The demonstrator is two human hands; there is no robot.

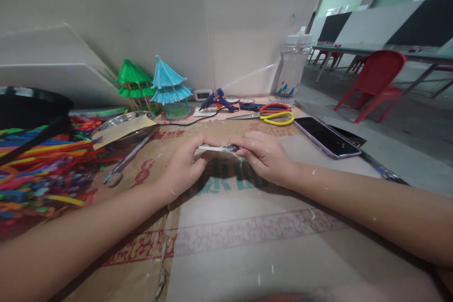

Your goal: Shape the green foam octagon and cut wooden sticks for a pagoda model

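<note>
In the middle of the head view, a small flat whitish-grey piece (216,148) spans the gap between my two hands. My left hand (189,163) pinches its left end, thumb below and fingers on top. At its right end, the fingers of my right hand (267,155) are closed on the same piece. Blur hides its exact kind. Both hands are over the printed cardboard (141,240), near a translucent sheet (255,250) lying on it.
Behind my hands are a blue glue gun (215,99), scissors (272,115), and green (132,78) and blue (170,85) hut models. A phone (327,137) and a water bottle (290,71) stand right. Colourful pipe cleaners (46,165) lie left; a red chair (375,80) is beyond.
</note>
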